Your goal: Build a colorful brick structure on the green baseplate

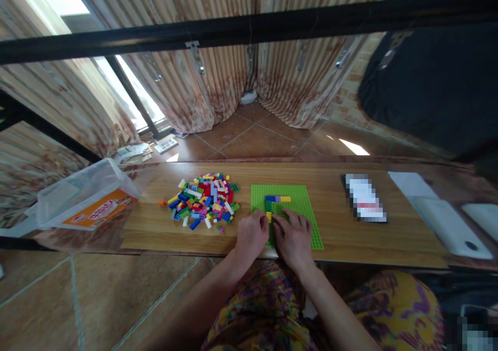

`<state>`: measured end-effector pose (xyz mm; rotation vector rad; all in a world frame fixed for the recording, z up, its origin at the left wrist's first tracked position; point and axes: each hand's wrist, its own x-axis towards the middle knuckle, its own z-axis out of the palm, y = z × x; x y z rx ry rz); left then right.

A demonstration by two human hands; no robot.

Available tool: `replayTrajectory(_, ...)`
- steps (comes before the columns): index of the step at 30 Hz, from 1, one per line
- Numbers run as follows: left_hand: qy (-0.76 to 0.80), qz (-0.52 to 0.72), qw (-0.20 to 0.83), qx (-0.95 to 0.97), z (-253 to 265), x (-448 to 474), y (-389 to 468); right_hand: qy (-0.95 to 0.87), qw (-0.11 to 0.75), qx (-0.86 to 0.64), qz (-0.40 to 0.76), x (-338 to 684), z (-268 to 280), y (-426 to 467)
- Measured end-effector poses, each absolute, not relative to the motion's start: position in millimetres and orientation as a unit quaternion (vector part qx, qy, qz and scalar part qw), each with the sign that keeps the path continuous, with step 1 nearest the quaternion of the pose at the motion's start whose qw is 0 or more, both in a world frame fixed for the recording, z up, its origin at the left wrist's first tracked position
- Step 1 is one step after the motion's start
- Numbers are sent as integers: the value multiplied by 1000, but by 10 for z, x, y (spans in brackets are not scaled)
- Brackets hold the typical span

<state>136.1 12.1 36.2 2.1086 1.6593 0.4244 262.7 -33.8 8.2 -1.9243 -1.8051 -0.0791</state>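
A green studded baseplate (305, 200) lies on the wooden board in front of me. On it, a row of blue, purple and yellow bricks (277, 199) meets a green brick (268, 205) at its left end, forming a corner. Just below that sits a small yellow brick (268, 216), pinched between the fingertips of both hands. My left hand (252, 232) is closed at the plate's left side, its fingers curled against the brick. From the right, my right hand (294, 237) reaches over the plate with its fingers bent and its fingertips at the same brick. My hands hide the plate's lower part.
A heap of mixed bricks (206, 198) lies left of the baseplate. Farther left stands a clear plastic box (83, 198) with an orange label. A phone (364, 198) and a white device (451, 226) lie to the right. A dark metal bar (249, 29) crosses beyond the board.
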Motion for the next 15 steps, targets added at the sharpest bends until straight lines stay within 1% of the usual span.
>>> replayTrajectory(4,585,162,228,761,377,1352,136,-664,254,-703,-34,2641,53,-289)
replayTrajectory(15,612,146,238,740,405,1405,189,-662,268,-699,-27,2672,51,-230)
